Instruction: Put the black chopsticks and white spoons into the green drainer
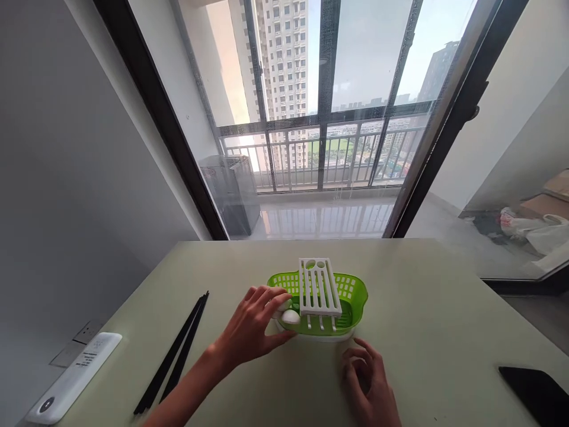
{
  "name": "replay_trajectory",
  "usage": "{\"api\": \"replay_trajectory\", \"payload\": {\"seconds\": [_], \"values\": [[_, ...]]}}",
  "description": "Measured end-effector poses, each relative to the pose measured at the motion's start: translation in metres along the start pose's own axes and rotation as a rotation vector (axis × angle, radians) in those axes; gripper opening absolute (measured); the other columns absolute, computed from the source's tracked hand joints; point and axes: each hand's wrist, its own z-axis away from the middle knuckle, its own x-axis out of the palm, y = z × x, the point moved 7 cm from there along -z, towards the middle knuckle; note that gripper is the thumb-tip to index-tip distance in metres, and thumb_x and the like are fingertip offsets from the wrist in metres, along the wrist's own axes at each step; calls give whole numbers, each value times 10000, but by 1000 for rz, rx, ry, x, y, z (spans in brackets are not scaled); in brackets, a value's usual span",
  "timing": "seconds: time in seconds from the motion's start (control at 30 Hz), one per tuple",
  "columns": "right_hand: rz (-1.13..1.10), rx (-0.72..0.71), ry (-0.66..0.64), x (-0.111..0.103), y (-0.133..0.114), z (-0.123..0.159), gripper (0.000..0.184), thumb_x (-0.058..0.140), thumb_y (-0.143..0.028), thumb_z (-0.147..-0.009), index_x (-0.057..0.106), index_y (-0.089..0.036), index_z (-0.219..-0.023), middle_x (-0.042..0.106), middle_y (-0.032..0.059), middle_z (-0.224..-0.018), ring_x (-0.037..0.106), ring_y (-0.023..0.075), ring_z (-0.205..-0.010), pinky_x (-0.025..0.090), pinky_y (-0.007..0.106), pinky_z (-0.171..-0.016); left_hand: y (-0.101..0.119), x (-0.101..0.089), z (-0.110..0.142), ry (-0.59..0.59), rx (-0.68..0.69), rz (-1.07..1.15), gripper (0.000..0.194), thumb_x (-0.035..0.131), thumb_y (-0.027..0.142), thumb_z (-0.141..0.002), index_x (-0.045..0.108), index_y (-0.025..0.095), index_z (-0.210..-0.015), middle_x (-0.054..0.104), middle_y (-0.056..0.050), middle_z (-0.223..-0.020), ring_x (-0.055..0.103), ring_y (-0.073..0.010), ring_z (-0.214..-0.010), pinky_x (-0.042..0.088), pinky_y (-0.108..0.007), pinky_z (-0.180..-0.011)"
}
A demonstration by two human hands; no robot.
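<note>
A green slotted plastic basket (pixel 353 292) sits in a white tray near the middle of the pale table (pixel 435 320). A white slotted rack (pixel 318 286) lies across its top. My left hand (pixel 253 326) reaches over the basket's left end, fingers curled round a small white rounded piece (pixel 290 316) at the rim. My right hand (pixel 371 385) rests on the table just in front of the basket, fingers loosely curled, nothing visible in it.
Black chopsticks (pixel 175 356) lie on the table to the left. A white remote (pixel 73 378) sits at the left edge, a black phone (pixel 536 391) at the right front corner. Beyond the table is a glass balcony door.
</note>
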Motion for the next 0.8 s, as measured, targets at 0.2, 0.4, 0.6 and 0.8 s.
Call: {"api": "replay_trajectory", "payload": {"seconds": [0.2,0.4,0.6,0.8], "values": [[13,-28,20,0,2,-1,566,490,-606,-918,503,-201,-1312,706,55,-964,671,187,-713,543,293,-703,-2,8,-25,16,273,-91,245,598,413,-989,643,188,-1074,744,-51,-1023,691,-178,-867,516,-304,-734],[35,-42,37,-2,-7,-2,507,506,-579,-898,555,-210,-1242,704,35,-941,668,176,-690,531,288,-702,1,2,-36,67,474,-138,209,507,303,-1046,630,186,-924,731,-21,-853,642,-135,-679,462,-274,-613],[47,-18,18,0,-9,-1,498,503,-573,-899,570,-207,-1231,716,36,-928,665,184,-694,533,289,-703,-8,-20,-33,177,447,-4,257,435,324,-1069,620,175,-972,731,-54,-837,643,-154,-672,493,-288,-654],[57,-42,-37,-4,-6,-4,494,538,-566,-895,576,-195,-1220,720,51,-954,674,184,-709,552,287,-703,-58,-51,-27,373,-59,151,358,533,447,-1014,673,188,-811,727,-13,-733,640,-124,-621,488,-230,-615]]}}
